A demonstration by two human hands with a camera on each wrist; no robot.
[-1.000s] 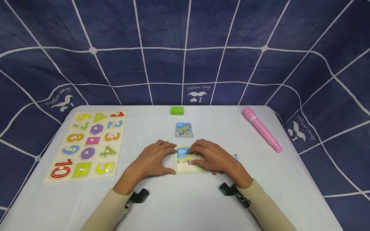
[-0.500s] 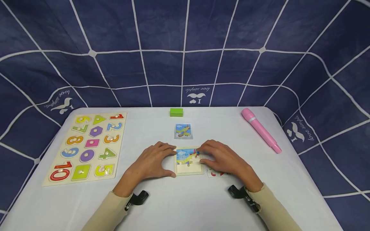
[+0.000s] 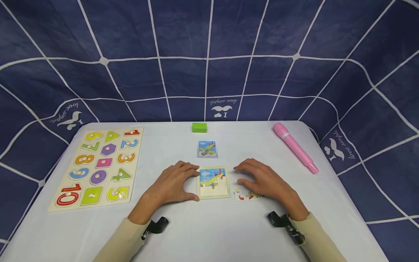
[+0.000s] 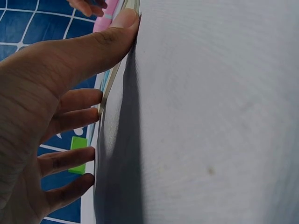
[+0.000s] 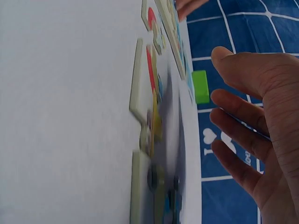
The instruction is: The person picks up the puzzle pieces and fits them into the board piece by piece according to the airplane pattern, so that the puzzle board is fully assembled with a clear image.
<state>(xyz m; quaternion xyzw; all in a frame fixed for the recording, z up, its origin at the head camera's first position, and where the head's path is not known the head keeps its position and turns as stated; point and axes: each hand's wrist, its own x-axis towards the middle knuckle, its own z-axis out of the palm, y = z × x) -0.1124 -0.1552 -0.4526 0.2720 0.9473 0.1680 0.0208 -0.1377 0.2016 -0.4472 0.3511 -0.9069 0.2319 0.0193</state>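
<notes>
Your puzzle tray [image 3: 214, 197] lay flat on the white table [image 3: 203, 233], straight in front of you, its far part filled with fitted pieces [image 3: 208, 177] showing sky and part of a plane, its near part bare. Your left hand [image 3: 173, 183] spanned the tray's left side, fingers gently bent and well apart from the thumb; it touched the edge without closing round it. Just right of the tray lay loose pieces [image 3: 247, 195], and near them hung your right hand [image 3: 265, 178], thumb and fingers parted, gripping nothing. Your forearms angled inward in beige sleeves [image 3: 121, 236].

The left wrist view gave you your thumb against the tray's rim, with the outer two fingers spread off from the others. The right wrist view showed the loose pieces edge-on, your fingertips clear of them; only the head view laid out the tray's picture.

Farther out were a plane card [image 3: 207, 149], a green block [image 3: 199, 127], a number board [image 3: 115, 168] on your left and a pink microphone-shaped toy [image 3: 298, 150] on your right.
</notes>
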